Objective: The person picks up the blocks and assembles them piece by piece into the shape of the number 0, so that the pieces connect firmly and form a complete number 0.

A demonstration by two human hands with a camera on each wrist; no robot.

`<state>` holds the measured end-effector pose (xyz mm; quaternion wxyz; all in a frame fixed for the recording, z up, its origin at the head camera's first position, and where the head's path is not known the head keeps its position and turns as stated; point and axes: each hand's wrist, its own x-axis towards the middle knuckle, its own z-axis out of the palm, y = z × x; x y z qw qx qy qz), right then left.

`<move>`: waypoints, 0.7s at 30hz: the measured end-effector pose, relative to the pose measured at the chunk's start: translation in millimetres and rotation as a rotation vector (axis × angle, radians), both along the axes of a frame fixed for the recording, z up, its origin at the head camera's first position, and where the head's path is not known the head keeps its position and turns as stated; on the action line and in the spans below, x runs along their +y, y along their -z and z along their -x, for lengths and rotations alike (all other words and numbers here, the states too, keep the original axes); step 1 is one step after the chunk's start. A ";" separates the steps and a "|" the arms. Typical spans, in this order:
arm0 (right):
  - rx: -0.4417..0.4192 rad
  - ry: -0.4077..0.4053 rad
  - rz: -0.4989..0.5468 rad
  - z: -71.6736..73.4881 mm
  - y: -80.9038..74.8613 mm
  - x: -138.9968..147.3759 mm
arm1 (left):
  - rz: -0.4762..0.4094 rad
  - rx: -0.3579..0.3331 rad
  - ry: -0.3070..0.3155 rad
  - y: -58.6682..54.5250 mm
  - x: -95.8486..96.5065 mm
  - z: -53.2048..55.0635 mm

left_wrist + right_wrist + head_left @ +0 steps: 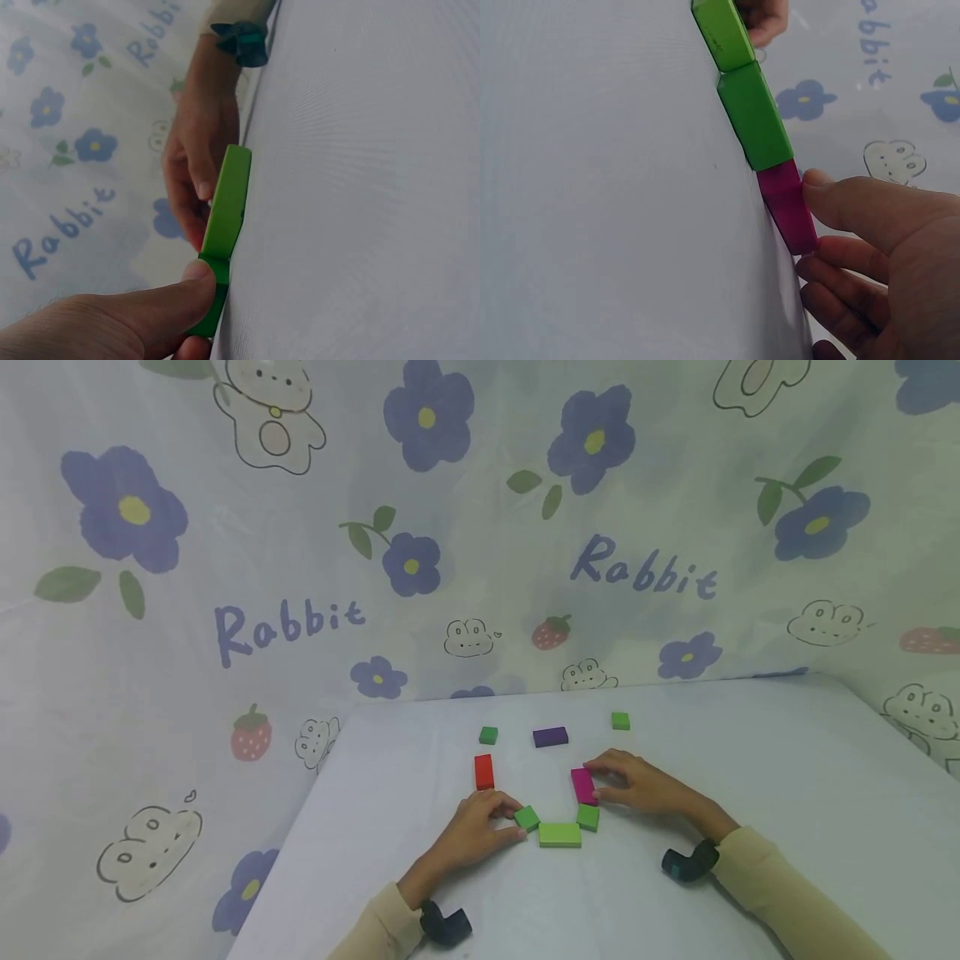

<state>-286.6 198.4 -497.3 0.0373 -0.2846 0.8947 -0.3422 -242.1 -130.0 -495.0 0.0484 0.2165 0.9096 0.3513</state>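
Observation:
My left hand [476, 828] pinches a small green block [527, 818] between thumb and fingers; the left wrist view shows the thumb [199, 271] on its near side. That block touches the left end of a lime-green rectangular block [560, 835]. A second green block [588, 817] stands at the lime block's right end. Beyond it lies a magenta block [583, 786], which my right hand [645, 785] holds by its ends with thumb and fingers. In the right wrist view, the magenta block [789, 206] meets the green block [755, 116] end to end.
A red block [483, 772] lies just beyond my left hand. Farther back are a dark green block [488, 735], a purple block [551, 737] and a light green block [620, 721]. A rabbit-and-flower curtain [480, 527] hangs behind the white table [750, 760].

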 end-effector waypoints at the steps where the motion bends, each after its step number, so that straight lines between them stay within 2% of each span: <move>1: -0.001 0.001 -0.001 0.0 -0.1 -0.1 | -0.002 0.002 0.002 0.3 -0.3 -0.1; 13: 0.007 0.010 0.007 -0.9 2.9 -3.0 | -0.020 0.040 0.030 0.8 -4.3 -2.1; 21: 0.046 0.022 -0.009 -0.8 3.2 -4.9 | -0.026 0.026 0.031 -1.3 -4.0 -3.0</move>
